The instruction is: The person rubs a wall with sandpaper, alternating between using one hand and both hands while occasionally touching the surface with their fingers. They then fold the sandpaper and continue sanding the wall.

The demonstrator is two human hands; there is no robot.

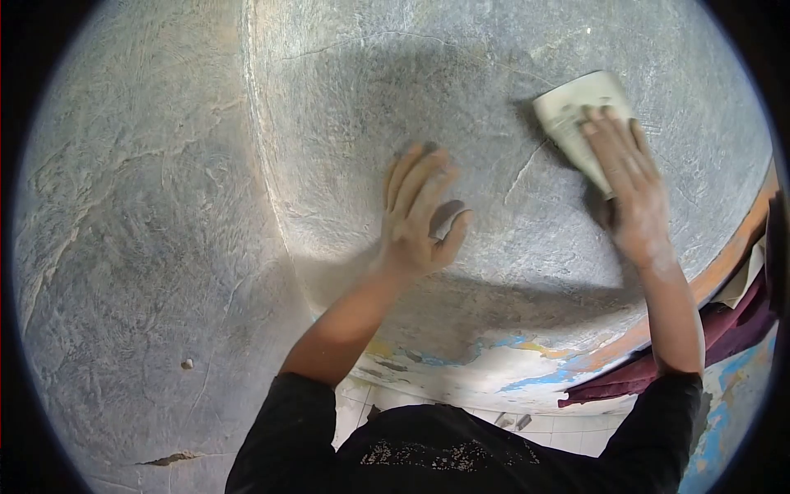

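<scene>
My right hand (629, 181) presses a pale sheet of sandpaper (576, 95) with dark printed marks against a rough grey plastered wall (494, 90). Its fingers lie over the sheet, slightly blurred, and the thumb is hidden. The sheet's upper left part sticks out beyond the fingertips, and its abrasive side cannot be seen. To the left, my left hand (420, 210) rests at the same wall with nothing in it, its fingers spread and the thumb held apart. Dust whitens the right wrist.
A raised ridge (262, 156) runs down the wall on the left. Lower left are a small hole (188, 363) and a broken crack (171, 459). Blue and orange paint patches (535, 379) show lower down. Dark red cloth (625, 379) hangs at right, above white floor tiles (564, 426).
</scene>
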